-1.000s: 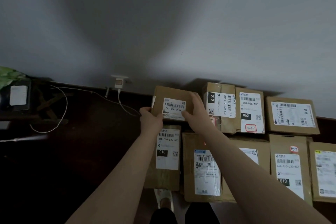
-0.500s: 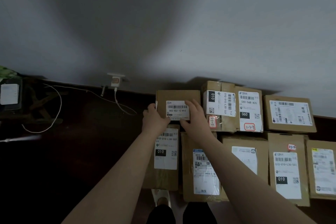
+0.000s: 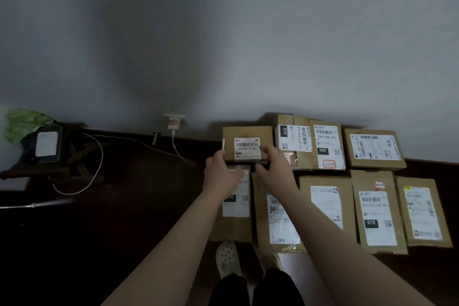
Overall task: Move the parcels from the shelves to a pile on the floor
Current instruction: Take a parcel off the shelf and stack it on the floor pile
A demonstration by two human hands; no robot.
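a small box [image 3: 248,133] is at the left end of the back row of parcels [image 3: 375,208] on the dark floor [image 3: 124,206], close to the wall [image 3: 223,45]. the left hand [image 3: 222,176] grips its near left corner, thumb up its side; the right hand [image 3: 277,172] pinches its near right corner, fingers over the label [image 3: 246,148]. the arms reach over the front row.

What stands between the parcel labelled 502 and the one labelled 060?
The 010 parcel, tight against the 060 parcel and right of the 502 parcel, in the head view.
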